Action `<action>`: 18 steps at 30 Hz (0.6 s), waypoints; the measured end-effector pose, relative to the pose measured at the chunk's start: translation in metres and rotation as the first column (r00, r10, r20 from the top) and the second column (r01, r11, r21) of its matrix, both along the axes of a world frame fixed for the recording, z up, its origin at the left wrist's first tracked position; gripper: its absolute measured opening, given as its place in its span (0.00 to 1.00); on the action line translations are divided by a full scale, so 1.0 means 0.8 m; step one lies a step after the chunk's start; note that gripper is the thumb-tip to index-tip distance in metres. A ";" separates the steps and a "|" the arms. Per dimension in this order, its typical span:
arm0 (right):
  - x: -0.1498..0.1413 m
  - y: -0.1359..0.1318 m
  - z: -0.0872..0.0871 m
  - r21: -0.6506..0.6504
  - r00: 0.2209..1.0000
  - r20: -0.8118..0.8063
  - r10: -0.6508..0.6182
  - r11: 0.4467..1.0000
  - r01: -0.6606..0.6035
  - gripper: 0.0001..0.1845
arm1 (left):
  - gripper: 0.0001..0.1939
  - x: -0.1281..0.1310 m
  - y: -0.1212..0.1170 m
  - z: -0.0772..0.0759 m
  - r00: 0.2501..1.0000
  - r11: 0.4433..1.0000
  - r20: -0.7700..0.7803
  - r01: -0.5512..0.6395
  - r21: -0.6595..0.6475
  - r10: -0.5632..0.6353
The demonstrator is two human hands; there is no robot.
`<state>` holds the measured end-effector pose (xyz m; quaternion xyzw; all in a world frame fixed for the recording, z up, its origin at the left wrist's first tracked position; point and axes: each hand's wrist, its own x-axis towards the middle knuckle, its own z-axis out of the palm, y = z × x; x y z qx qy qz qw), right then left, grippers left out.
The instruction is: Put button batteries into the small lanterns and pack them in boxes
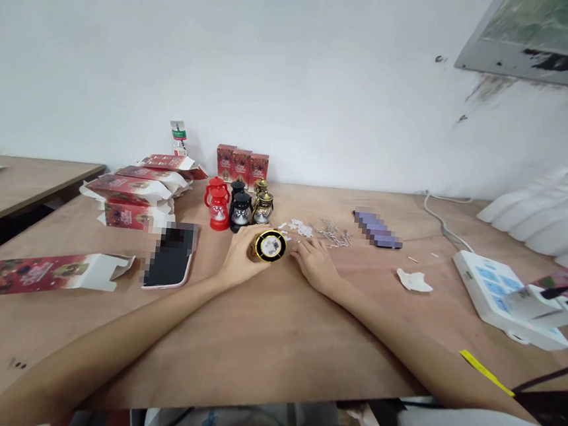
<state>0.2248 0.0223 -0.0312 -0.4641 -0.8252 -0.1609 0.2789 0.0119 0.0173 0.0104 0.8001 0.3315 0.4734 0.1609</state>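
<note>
My left hand (240,257) is wrapped around a small gold lantern (270,245), tipped so its round base with a black ring and pale centre faces me. Just to the right, my right hand (317,265) rests low at the table with its fingers bent together; whatever the fingertips pinch, if anything, is too small to make out. Small white pieces (299,227) and thin metal wire pieces (334,233) lie scattered beyond that hand. Behind my left hand stand mini lanterns in pairs: red (219,210), black (241,210) and gold (263,208).
Three red boxes (241,167) stand by the wall. Opened red cartons (129,189) pile up at left, with a flattened carton (34,274) and a phone (169,259) nearer. At right are another phone (378,229), a paper scrap (414,281) and a power strip (496,291).
</note>
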 end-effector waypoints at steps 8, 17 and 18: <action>-0.002 -0.009 0.004 0.192 0.938 -0.269 0.218 0.967 -0.169 0.16 | 0.23 0.001 0.001 -0.004 0.993 0.995 -0.054 -0.105 0.005 0.105; -0.008 -0.014 0.006 0.117 0.857 -0.436 0.274 0.962 -0.248 0.13 | 0.22 0.003 0.002 -0.002 0.981 0.987 -0.120 -0.157 -0.019 0.154; -0.009 -0.015 0.006 0.153 0.849 -0.437 0.298 0.955 -0.256 0.11 | 0.22 0.003 0.002 -0.002 0.978 0.986 -0.132 -0.164 -0.026 0.160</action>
